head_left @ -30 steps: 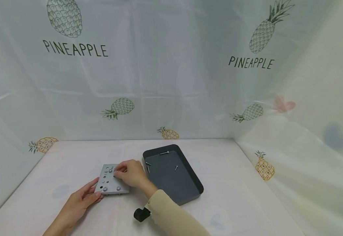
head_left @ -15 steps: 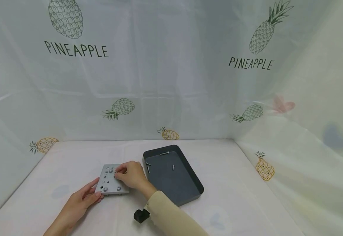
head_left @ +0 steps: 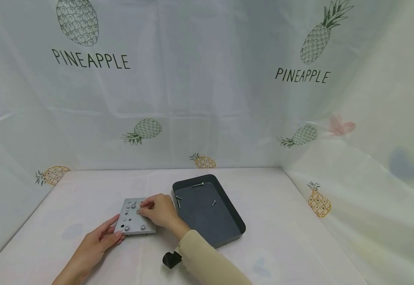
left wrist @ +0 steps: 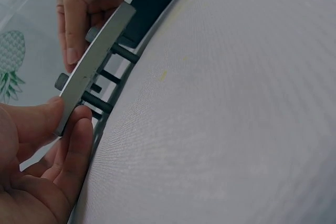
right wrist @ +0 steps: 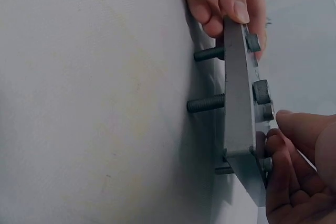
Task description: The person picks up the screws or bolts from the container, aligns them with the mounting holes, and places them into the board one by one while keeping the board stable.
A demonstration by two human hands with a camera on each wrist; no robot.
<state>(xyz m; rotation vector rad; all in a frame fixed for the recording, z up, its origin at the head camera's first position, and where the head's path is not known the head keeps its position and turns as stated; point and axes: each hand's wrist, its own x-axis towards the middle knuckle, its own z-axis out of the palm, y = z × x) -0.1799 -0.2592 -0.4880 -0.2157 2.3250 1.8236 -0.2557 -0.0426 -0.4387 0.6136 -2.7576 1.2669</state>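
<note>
On the white-covered table point(head_left: 281, 237) in the head view, a grey metal plate point(head_left: 133, 217) with holes and bolts lies just left of a dark tray point(head_left: 228, 225). The left hand point(head_left: 96, 243) pinches the plate's near-left corner. The right hand point(head_left: 158, 209), fingers curled, covers the plate's right part and pinches at a bolt there. Loose screws point(head_left: 198, 185) lie in the tray, and a small black roller point(head_left: 171, 259) sits by the beige sleeve point(head_left: 207, 261). The backdrop reads "PINEAPPLE" point(head_left: 91, 59) twice.

In the left wrist view, thumb and fingers point(left wrist: 79, 140) clamp the plate point(left wrist: 97, 61) by its edge; bolt shafts stick out beneath it.

In the right wrist view, fingertips point(right wrist: 294, 129) pinch a bolt head point(right wrist: 261, 92) on the plate point(right wrist: 239, 108); threaded shafts point(right wrist: 205, 103) reach toward the cloth.
</note>
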